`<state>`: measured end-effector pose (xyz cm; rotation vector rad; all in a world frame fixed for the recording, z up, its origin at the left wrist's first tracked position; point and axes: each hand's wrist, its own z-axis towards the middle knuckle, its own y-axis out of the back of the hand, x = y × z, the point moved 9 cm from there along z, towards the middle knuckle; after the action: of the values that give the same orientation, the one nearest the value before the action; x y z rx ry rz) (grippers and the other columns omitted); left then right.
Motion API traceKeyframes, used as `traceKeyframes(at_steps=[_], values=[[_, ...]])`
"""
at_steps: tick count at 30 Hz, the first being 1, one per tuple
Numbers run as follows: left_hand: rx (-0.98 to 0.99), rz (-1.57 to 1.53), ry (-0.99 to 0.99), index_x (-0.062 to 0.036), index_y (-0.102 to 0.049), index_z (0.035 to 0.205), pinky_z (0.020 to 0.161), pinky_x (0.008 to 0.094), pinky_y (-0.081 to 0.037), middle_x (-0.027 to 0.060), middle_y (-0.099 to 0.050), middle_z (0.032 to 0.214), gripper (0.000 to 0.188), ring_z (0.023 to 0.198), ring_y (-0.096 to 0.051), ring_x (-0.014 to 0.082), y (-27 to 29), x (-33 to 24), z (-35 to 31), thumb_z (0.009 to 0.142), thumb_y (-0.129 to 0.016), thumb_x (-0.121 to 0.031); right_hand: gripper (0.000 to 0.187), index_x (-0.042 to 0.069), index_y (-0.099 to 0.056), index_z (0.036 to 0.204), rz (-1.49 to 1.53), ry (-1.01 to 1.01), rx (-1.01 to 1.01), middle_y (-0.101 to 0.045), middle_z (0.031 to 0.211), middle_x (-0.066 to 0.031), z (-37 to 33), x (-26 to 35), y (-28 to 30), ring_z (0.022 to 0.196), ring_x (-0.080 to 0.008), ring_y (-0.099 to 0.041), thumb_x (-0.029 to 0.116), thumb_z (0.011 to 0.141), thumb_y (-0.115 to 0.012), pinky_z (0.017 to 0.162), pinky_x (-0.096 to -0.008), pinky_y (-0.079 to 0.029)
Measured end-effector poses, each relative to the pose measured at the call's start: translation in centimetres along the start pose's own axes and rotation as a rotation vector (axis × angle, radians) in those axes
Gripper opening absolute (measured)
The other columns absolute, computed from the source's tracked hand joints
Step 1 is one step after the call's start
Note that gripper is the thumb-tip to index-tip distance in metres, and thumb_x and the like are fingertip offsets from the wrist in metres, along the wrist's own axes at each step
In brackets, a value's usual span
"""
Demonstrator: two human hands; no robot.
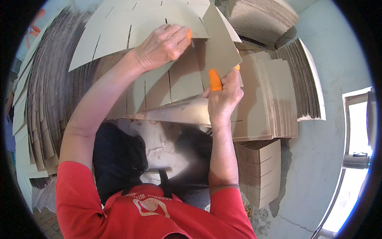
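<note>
My left hand is closed at the near edge of a broad slotted cardboard sheet, its fingertips hidden behind the knuckles. An orange finger cot shows on that hand. To its right, a smaller cardboard piece stands tilted up, crossing the sheet's right end. My right hand pinches the lower part of this piece, with an orange finger cot on its thumb side and another behind. More slotted cardboard lies beneath my hands, partly in shadow.
Tall stacks of slotted cardboard stand at the left. On the right are a fanned cardboard stack, another stack by the pale wall, and a lower stack. A further bundle sits at the far right.
</note>
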<state>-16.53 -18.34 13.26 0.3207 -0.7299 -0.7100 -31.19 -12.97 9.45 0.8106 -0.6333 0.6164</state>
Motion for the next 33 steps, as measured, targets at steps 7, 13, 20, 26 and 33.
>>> traceKeyframes(at_steps=[7, 13, 20, 26, 33], values=[[0.019, -0.348, 0.042, -0.0028, -0.062, 0.081, 0.068, 0.0344, -0.057, 0.0117, -0.063, 0.097, 0.010, 0.085, -0.064, 0.0224, 5.5, -6.9, 1.9, 0.073, -0.066, -0.007, 0.090, 0.012, -0.024, 0.156, -0.143, -0.068, 0.105, -0.067, 0.078, -0.0204, 0.1, -2.2, 0.1, 0.057, -0.0288, -0.061, -0.014, 0.077, -0.057, 0.056, -0.0403, -0.052], [0.063, -0.425, 0.403, -0.0005, -0.066, 0.095, 0.074, 0.0377, -0.057, 0.0151, -0.067, 0.099, 0.018, 0.088, -0.067, 0.0293, 7.3, -1.3, 0.7, 0.077, -0.069, -0.001, 0.068, 0.003, -0.037, 0.148, -0.443, 0.215, 0.130, -0.061, 0.065, -0.0220, 2.3, 4.8, -1.3, 0.057, -0.0357, -0.062, -0.006, 0.082, -0.053, 0.057, -0.0453, -0.051], [0.187, -0.309, 0.669, -0.0033, -0.067, 0.108, 0.079, 0.0414, -0.054, 0.0127, -0.069, 0.104, 0.029, 0.093, -0.066, 0.0316, 7.8, 4.5, -1.3, 0.084, -0.072, -0.020, 0.015, -0.010, -0.067, 0.086, -0.576, 0.301, 0.562, -0.069, 0.084, -0.0255, 11.1, 3.5, -10.2, 0.073, -0.0386, -0.070, -0.007, 0.079, -0.054, 0.064, -0.0458, -0.056], [0.546, -0.325, 0.828, -0.0045, -0.063, 0.123, 0.097, 0.0423, -0.048, 0.0153, -0.064, 0.126, 0.047, 0.116, -0.059, 0.0337, 5.5, 3.9, -7.0, 0.087, -0.070, -0.033, 0.034, -0.002, -0.066, 0.116, -0.181, -0.149, 0.663, -0.070, 0.084, -0.0194, 10.4, -6.3, -13.6, 0.068, -0.0266, -0.071, -0.004, 0.082, -0.061, 0.058, -0.0346, -0.057], [0.384, -0.327, 0.746, -0.0003, -0.038, 0.144, 0.112, 0.0459, -0.036, 0.0200, -0.043, 0.146, 0.071, 0.138, -0.038, 0.0381, 3.6, 3.3, -11.5, 0.091, -0.064, -0.040, 0.048, 0.009, -0.058, 0.135, -0.626, 0.016, -0.011, -0.064, 0.127, -0.0152, 5.3, -6.5, 4.5, 0.118, -0.0303, -0.059, 0.018, 0.088, -0.068, 0.100, -0.0408, -0.047]])
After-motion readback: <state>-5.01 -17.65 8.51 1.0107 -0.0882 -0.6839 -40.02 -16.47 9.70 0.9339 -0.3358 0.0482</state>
